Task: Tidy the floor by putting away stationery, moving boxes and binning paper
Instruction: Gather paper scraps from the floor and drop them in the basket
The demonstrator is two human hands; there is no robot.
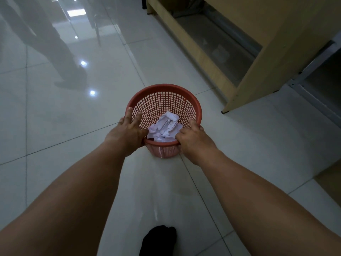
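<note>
Two hands holding a red mesh basket [164,88] over the tiled floor [73,117]. The left hand [127,131] grips the near-left rim, its fingers [130,113] spread along the outside and its thumb hooked inside. The right hand [193,139] has its fingers curled round the near-right rim. Crumpled white paper [166,127] lies in the basket, between the two sets of fingers. A wooden cabinet [276,34] stands well beyond the right fingers, and a black-socked foot [158,239] is behind both hands.

Floor [55,126]: glossy pale tiles, thin dark grout lines; glare spots [92,92] beyond and left of left hand [127,134]. Light-wood shelf unit [276,43] beyond and right of right hand [194,142]; grey metal frame [311,71] further right.
</note>
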